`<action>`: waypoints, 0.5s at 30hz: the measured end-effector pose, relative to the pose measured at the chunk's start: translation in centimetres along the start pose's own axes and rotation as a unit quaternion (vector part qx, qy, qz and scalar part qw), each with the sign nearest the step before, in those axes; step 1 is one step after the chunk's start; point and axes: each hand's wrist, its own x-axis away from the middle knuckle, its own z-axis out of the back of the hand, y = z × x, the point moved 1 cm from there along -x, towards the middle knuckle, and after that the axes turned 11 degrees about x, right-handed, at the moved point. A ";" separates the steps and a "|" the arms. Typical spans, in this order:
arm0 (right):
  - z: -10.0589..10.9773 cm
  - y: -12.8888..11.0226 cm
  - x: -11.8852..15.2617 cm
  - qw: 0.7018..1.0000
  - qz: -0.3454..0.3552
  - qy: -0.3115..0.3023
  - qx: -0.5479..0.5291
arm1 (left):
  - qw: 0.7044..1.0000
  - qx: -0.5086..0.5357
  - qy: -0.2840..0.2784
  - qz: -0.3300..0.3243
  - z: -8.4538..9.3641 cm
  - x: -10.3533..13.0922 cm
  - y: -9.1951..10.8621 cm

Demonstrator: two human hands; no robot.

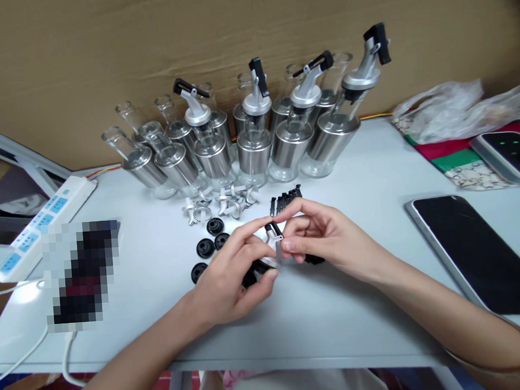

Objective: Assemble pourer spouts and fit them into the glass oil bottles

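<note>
left grip (229, 268): thumb and fingers are wrapped around the wide bottom of the silver spout (272, 238).
right grip (329, 232): thumb and finger seem to pinch the black lever (278, 229) at the top of the spout.
silver spout: right between the two grips; i cannot tell if the lever is clicked in.
biggest worry: the lever is small, so a hard push a bit off line could make it pop out or snap.
slip worry: if the left grip goes loose, the spout could twist and the lever would miss its spot.
black caps (205, 247): on the counter (361, 315), just left of the left grip; a bump could roll them.
loose levers (287, 199): just past the right grip; a knuckle could mix them up.
bottles (253, 154): well past both grips; glass could tip if an arm reaches too fast.
</note>
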 end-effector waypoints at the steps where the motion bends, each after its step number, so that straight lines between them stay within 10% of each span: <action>1: 0.0 0.0 0.0 1.000 0.000 0.001 -0.001 | 1.000 -0.001 -0.001 0.000 0.0 0.0 0.1; 15: 0.1 -0.1 -0.1 1.000 -0.007 0.017 -0.005 | 1.000 -0.004 0.001 -0.001 -0.3 0.1 0.0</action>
